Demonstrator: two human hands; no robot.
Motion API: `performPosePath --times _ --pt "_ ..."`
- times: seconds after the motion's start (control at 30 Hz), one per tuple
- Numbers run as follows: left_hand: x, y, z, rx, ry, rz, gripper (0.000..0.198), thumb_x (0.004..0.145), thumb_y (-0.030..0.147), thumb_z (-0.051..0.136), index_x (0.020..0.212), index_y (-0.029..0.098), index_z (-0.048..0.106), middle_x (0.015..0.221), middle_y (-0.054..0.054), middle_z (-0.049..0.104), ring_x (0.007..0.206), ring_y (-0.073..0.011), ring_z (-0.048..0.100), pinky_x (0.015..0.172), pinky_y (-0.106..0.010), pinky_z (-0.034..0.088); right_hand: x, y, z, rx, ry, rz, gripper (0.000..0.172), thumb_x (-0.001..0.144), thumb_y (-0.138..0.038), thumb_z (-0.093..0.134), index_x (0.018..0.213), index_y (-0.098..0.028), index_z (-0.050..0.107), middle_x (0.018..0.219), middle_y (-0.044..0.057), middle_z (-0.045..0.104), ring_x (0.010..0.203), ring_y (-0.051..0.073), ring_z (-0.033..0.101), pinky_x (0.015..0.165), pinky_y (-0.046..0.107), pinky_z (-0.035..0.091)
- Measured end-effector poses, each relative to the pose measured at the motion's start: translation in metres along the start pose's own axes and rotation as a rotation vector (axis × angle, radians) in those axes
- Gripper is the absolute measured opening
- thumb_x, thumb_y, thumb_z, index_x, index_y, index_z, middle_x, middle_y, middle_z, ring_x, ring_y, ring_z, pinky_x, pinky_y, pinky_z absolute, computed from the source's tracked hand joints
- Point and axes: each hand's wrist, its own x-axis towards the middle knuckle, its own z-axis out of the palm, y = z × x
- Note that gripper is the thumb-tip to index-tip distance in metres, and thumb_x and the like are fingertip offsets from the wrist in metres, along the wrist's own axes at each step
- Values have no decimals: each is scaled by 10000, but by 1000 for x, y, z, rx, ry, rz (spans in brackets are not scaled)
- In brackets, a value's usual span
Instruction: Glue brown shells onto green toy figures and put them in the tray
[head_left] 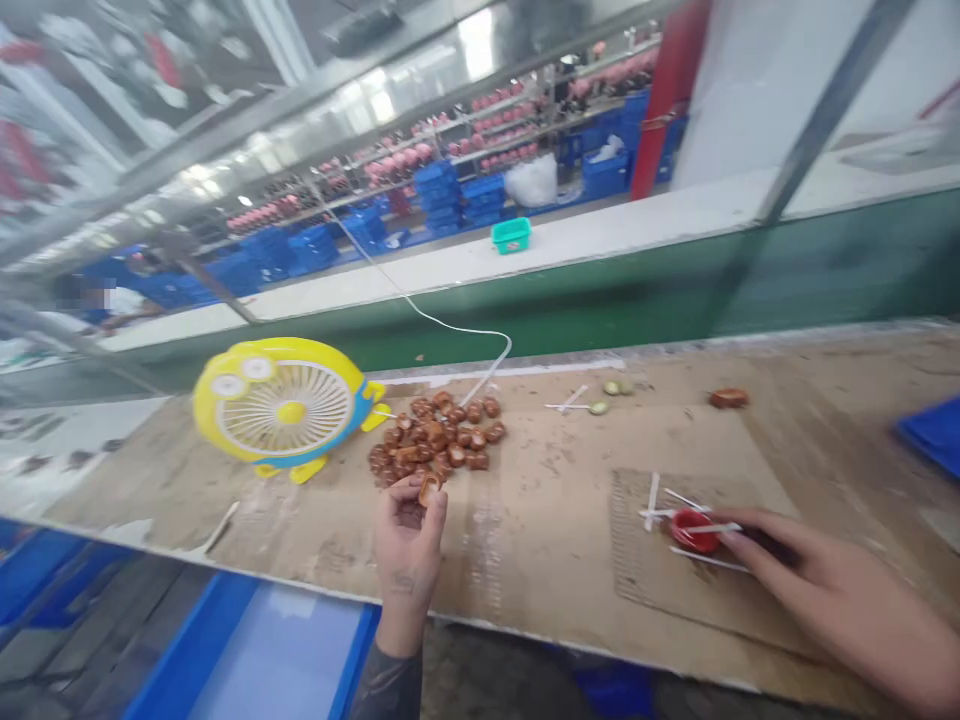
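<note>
Near the front of the bench, my left hand [405, 535] pinches a small glossy brown piece [430, 488] with a pale hollow between thumb and fingers. Just behind it lies a pile of similar brown pieces [439, 432]. At the right, my right hand [806, 560] grips a thin white swab-like stick [709, 528] between thumb and forefinger. The tip of the stick reaches over a small round red dish [691, 543]. Several more white sticks [651, 500] lie around that dish on a flat cardboard sheet [637, 575].
A yellow and blue cartoon fan [289, 410] stands left of the pile. One brown piece [729, 398] and greenish lumps [616, 387] lie farther back. A blue bin [255, 650] sits below the front edge. A teal basket [511, 236] rests on the ledge beyond; a person [112, 300] is far left.
</note>
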Motion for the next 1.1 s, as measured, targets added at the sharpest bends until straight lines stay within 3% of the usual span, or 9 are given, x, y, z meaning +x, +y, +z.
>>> performPosePath --times 0.1,0.2,0.27,0.37,0.5,0.6,0.77,1.0,1.1 --pt "-37 19 25 -358 -201 -175 355 775 373 876 959 226 610 972 -20 682 915 -178 687 828 -281 533 7 -32 -9 35 -95 70 409 880 -541 535 987 -272 824 1081 52 815 1017 346 761 919 491 614" --pt "-69 36 46 -534 -343 -442 449 726 358 928 1102 255 704 990 -7 689 909 -141 654 846 -237 511 9 -45 -13 73 -130 116 372 914 -507 530 1007 -279 808 1089 33 813 1013 304 757 874 433 609" --pt "-85 43 58 -584 -396 -585 479 694 362 953 1119 259 757 1045 -24 704 961 -150 655 896 -244 507 5 -48 -17 83 -107 130 352 930 -514 540 991 -282 798 1058 26 815 964 282 761 795 387 605" --pt "-98 47 75 -712 -559 -669 534 680 341 963 1173 254 777 1070 -56 719 935 -158 661 862 -257 529 -5 -51 -24 59 15 81 345 943 -547 558 956 -280 776 991 22 812 867 258 757 724 352 582" --pt "-102 49 91 -786 -744 -624 545 730 304 932 1242 252 753 1153 -76 680 883 -140 664 800 -252 556 -12 -52 -26 5 104 -131 275 1005 -456 540 965 -267 735 938 13 799 835 217 747 746 314 564" --pt "-102 49 99 -696 -765 -563 493 764 267 903 1223 239 724 1184 -86 669 941 -162 684 817 -263 573 -13 -50 -22 -40 89 -237 221 1036 -360 521 972 -259 706 913 0 786 811 185 740 720 278 547" --pt "-104 40 105 -583 -743 -385 367 778 163 840 1115 216 702 1179 -90 650 977 -177 680 821 -269 581 -15 -50 -20 -98 187 -288 171 1042 -309 531 966 -253 674 872 -14 769 752 163 723 664 255 518" --pt "-103 28 105 -541 -728 -292 368 785 137 799 1134 223 717 1233 -109 624 1107 -222 666 879 -303 596 -17 -46 -16 -126 208 -226 183 1034 -339 541 957 -247 679 847 -7 767 717 173 711 632 274 491" --pt "-101 27 104 -522 -752 -243 382 790 110 786 1147 231 727 1239 -113 639 1153 -235 658 920 -319 587 -22 -50 -13 9 274 -122 154 1029 -362 575 984 -261 681 832 -18 757 729 155 708 653 251 499"
